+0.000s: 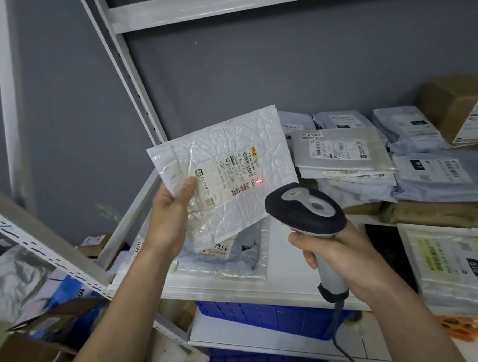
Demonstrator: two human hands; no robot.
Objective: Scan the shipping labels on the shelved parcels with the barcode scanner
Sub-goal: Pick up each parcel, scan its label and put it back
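Observation:
My left hand [168, 213] grips a white bubble mailer [230, 142] by its lower left edge and holds it up in front of the shelf, label side facing me. Its shipping label [232, 175] carries a barcode, and a red scanner dot glows near the label's right end. My right hand [340, 255] grips the handle of a grey and black barcode scanner [306, 210], whose head points at the label from the lower right. The scanner's cable hangs down below my hand.
Grey poly mailers [342, 152] and a cardboard box [460, 108] are stacked at the shelf's back right. A clear-bagged parcel [236, 253] lies on the white shelf [282, 262] under the mailer. Another labelled parcel [455, 262] lies at right. Blue crates [268, 316] sit below; boxes clutter the lower left.

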